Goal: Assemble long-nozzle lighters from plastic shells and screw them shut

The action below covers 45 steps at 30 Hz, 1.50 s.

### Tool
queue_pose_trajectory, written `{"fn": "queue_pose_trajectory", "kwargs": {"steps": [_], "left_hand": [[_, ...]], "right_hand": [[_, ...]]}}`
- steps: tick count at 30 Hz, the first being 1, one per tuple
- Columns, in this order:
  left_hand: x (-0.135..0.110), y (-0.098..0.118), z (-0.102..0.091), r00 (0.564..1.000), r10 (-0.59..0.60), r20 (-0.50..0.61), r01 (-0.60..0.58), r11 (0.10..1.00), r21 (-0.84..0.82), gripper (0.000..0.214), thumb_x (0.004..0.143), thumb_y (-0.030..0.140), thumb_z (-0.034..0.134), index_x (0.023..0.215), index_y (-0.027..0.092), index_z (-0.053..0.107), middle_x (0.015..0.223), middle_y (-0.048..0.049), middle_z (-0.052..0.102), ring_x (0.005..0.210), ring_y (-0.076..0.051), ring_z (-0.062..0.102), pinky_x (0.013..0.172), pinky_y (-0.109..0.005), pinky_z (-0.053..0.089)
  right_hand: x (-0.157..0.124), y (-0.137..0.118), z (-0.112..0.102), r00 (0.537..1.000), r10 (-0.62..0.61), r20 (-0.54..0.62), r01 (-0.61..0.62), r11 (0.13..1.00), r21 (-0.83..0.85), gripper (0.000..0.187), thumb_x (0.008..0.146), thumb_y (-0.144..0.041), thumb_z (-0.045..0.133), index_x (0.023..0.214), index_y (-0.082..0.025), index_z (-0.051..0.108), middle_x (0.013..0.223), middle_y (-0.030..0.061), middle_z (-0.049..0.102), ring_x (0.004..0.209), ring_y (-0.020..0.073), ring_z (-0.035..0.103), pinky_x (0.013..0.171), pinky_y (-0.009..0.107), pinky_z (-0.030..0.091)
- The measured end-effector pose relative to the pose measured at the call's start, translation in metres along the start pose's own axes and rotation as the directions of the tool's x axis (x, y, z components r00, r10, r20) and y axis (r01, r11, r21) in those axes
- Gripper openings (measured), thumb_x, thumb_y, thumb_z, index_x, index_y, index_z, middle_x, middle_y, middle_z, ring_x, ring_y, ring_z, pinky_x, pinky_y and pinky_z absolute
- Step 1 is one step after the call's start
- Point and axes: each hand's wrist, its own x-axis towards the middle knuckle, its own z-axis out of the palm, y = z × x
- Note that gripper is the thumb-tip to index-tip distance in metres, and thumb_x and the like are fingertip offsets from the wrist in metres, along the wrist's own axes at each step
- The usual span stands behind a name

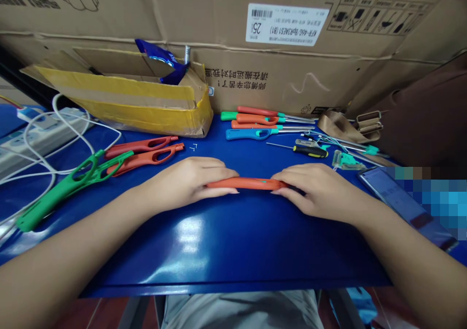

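Observation:
An orange plastic lighter body (248,183) lies flat across the middle of the blue table (226,241). My left hand (189,180) is closed over its left end. My right hand (317,188) grips its right end, fingers pressed along it. Left of my hands lie two orange handle shells (146,153) and green handle shells (69,183). Behind, near the cardboard wall, sit several assembled lighters, orange and blue, with metal tubes (262,122).
A yellow-taped cardboard box (138,100) stands at the back left, with a power strip and white cables (44,134) beside it. A screwdriver (310,150), small teal parts (346,159), a tan strap (339,124) and a phone (397,200) lie at the right.

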Motion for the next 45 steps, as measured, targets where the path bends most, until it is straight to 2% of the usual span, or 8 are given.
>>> {"fn": "queue_pose_trajectory", "kwargs": {"steps": [5, 12, 17, 20, 24, 36, 42, 45], "left_hand": [[0.002, 0.003, -0.002, 0.998, -0.057, 0.032, 0.059, 0.997, -0.045, 0.027, 0.100, 0.035, 0.062, 0.116, 0.015, 0.070, 0.099, -0.0061, 0.074, 0.088, -0.016, 0.070, 0.082, -0.022, 0.051], [0.004, 0.014, 0.008, 0.974, -0.169, 0.149, 0.160, 0.984, 0.075, 0.030, 0.104, 0.035, 0.053, 0.121, 0.015, 0.067, 0.099, -0.0060, 0.070, 0.087, -0.018, 0.068, 0.076, -0.027, 0.050], [0.000, 0.001, 0.002, 0.974, -0.164, 0.157, 0.151, 0.984, 0.091, 0.031, 0.107, 0.035, 0.046, 0.114, 0.016, 0.069, 0.098, -0.0056, 0.069, 0.086, -0.017, 0.067, 0.078, -0.025, 0.049], [-0.002, -0.009, -0.010, 0.983, -0.150, 0.103, 0.140, 0.985, 0.103, 0.029, 0.106, 0.035, 0.049, 0.110, 0.015, 0.070, 0.095, -0.0051, 0.068, 0.085, -0.016, 0.066, 0.078, -0.025, 0.048], [-0.002, -0.012, -0.022, 0.984, -0.175, 0.022, 0.171, 0.977, 0.130, 0.026, 0.104, 0.034, 0.053, 0.106, 0.015, 0.070, 0.086, -0.0027, 0.065, 0.073, -0.014, 0.062, 0.070, -0.023, 0.046], [-0.002, -0.004, -0.015, 0.985, -0.170, 0.002, 0.170, 0.982, 0.086, 0.021, 0.103, 0.029, 0.055, 0.103, 0.014, 0.070, 0.082, -0.0022, 0.065, 0.072, -0.014, 0.061, 0.070, -0.024, 0.044], [0.003, 0.009, -0.002, 0.979, -0.202, 0.026, 0.203, 0.976, -0.077, 0.025, 0.102, 0.030, 0.054, 0.086, 0.013, 0.065, 0.071, -0.0003, 0.058, 0.065, -0.012, 0.054, 0.065, -0.024, 0.040], [0.006, 0.014, 0.005, 0.952, -0.300, 0.063, 0.306, 0.923, -0.232, 0.031, 0.099, 0.033, 0.057, 0.075, 0.014, 0.061, 0.066, 0.0014, 0.054, 0.059, -0.010, 0.047, 0.059, -0.023, 0.038]], "right_hand": [[-0.002, 0.001, -0.002, 0.999, -0.035, -0.028, 0.032, 0.994, -0.101, 0.033, 0.106, -0.033, 0.046, 0.098, -0.016, 0.073, 0.093, 0.0101, 0.079, 0.079, 0.0247, 0.073, 0.070, 0.036, 0.049], [0.004, -0.006, 0.007, 1.000, 0.002, 0.008, 0.000, 0.989, -0.149, 0.029, 0.106, -0.036, 0.048, 0.105, -0.018, 0.071, 0.095, 0.0063, 0.076, 0.083, 0.0239, 0.070, 0.072, 0.036, 0.045], [0.005, 0.004, 0.000, 0.994, 0.018, -0.107, -0.045, 0.967, -0.252, 0.030, 0.099, -0.045, 0.061, 0.107, -0.018, 0.071, 0.104, 0.0076, 0.074, 0.098, 0.0282, 0.065, 0.084, 0.040, 0.043], [0.001, 0.016, -0.011, 0.982, 0.071, -0.177, -0.118, 0.954, -0.276, 0.032, 0.093, -0.044, 0.070, 0.111, -0.017, 0.069, 0.108, 0.0083, 0.073, 0.103, 0.0299, 0.064, 0.089, 0.042, 0.042], [-0.003, 0.029, -0.020, 0.974, 0.081, -0.211, -0.147, 0.937, -0.318, 0.018, 0.095, -0.035, 0.067, 0.099, -0.018, 0.070, 0.098, 0.0073, 0.075, 0.097, 0.0290, 0.065, 0.089, 0.042, 0.041], [0.002, 0.026, -0.011, 0.973, -0.095, -0.212, 0.038, 0.965, -0.260, 0.018, 0.102, -0.028, 0.058, 0.097, -0.016, 0.071, 0.095, 0.0073, 0.075, 0.090, 0.0234, 0.063, 0.086, 0.040, 0.042], [0.005, 0.013, 0.000, 0.949, -0.203, -0.243, 0.147, 0.962, -0.230, 0.020, 0.103, -0.026, 0.055, 0.102, -0.013, 0.071, 0.090, 0.0087, 0.075, 0.084, 0.0218, 0.064, 0.083, 0.038, 0.044], [0.005, 0.008, 0.004, 0.937, -0.248, -0.248, 0.195, 0.956, -0.221, 0.019, 0.103, -0.024, 0.055, 0.103, -0.011, 0.070, 0.089, 0.0096, 0.075, 0.082, 0.0218, 0.063, 0.082, 0.038, 0.045]]}}
